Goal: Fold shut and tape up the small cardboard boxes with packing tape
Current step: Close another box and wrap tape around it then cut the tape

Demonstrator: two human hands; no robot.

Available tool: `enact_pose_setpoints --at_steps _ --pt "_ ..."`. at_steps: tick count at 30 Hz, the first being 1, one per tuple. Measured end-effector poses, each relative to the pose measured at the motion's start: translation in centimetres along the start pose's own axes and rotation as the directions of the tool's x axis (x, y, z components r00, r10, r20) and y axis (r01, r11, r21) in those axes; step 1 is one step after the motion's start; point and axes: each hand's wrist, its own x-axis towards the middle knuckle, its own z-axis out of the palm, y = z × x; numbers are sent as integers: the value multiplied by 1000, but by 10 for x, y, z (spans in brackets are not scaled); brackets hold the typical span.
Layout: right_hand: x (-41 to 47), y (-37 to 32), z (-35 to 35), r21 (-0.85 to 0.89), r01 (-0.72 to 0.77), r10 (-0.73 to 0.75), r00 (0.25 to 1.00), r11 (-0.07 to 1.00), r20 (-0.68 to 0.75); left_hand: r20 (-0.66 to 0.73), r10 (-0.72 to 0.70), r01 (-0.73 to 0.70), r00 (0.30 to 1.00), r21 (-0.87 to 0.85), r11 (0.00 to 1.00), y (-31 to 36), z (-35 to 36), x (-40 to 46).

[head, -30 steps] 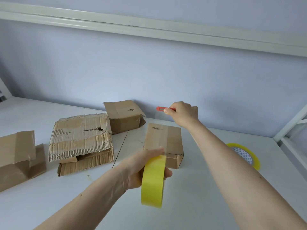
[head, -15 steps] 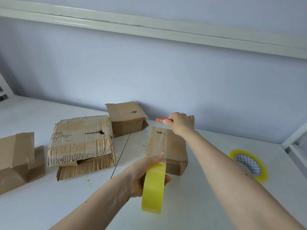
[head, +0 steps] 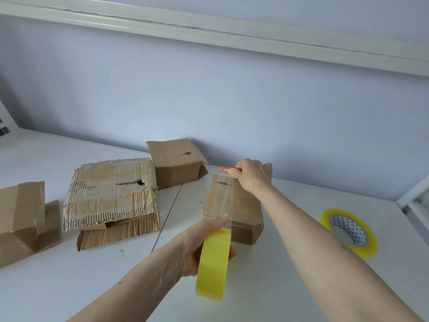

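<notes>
On the desk, the box points long-ways away toward the wall. Left hand grips the tape roll (standing on edge); right hand pinches a red cutter.

A pale lilac wall rises behind the white worktop. High on that wall runs a cream, slightly cracked ledge. White frame bars stand at the worktop's right end. Soft, even light.

Single head-worn view, looking forward and down over white table toward wall. Close in: forearms fill lower frame, boxes mid-frame. No second view.
</notes>
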Motion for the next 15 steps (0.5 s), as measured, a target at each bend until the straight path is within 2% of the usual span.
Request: enact_pose_setpoints --at_steps 9,15 --pt "-1 -1 9 -18 -21 21 999 1000 -38 -18 12 -12 1000 14 1000 -5 -5 7" --pt "2 -8 3 -28 -66 67 997 997 38 -16 10 -9 1000 32 999 -4 -7 10"
